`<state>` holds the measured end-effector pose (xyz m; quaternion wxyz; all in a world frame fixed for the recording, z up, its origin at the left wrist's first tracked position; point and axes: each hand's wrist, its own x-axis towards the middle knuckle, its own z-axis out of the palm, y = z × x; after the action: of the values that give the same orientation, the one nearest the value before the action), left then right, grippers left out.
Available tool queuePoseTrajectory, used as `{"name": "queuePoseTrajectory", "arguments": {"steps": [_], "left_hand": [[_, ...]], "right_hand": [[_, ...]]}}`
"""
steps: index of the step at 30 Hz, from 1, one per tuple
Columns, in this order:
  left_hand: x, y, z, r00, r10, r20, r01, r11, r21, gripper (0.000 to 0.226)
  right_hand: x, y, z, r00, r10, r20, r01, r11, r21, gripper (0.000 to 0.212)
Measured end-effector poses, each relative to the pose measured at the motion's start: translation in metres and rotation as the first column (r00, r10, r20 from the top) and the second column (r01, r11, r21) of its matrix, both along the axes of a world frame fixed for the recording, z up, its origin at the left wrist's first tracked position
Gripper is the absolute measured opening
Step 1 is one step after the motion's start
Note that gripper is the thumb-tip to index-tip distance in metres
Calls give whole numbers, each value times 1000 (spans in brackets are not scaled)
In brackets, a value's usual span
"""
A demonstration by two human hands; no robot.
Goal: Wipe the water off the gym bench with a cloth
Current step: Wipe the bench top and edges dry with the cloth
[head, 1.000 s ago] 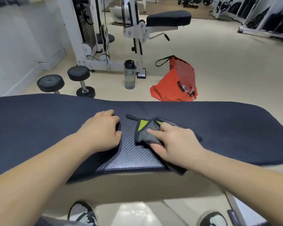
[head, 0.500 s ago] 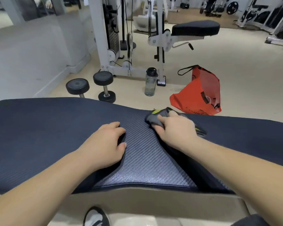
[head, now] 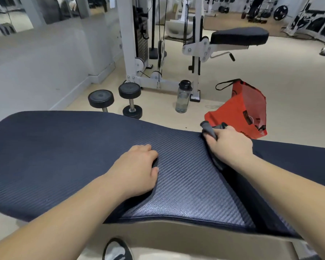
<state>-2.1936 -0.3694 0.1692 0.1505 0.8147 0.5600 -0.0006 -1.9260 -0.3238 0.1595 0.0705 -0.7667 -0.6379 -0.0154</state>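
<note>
At the far edge of the gym bench (head: 64, 156), the right hand (head: 231, 145) grips the bunched cloth (head: 209, 130), pressing it to mop water (none visible); the left hand (head: 137, 169), loosely curled and empty, braces mid-pad.

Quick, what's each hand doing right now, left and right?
Left hand: loosely curled, rests on the bench, holding nothing.
Right hand: grips the grey cloth at the bench's far edge.
</note>
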Motion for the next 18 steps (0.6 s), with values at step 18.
{"name": "queuePoseTrajectory", "arguments": {"steps": [18], "left_hand": [[-26,14,4,999,13,51,-19,993,120,22]], "right_hand": [[-29,-52,6,944,294,148,-297,955,-3,42]]}}
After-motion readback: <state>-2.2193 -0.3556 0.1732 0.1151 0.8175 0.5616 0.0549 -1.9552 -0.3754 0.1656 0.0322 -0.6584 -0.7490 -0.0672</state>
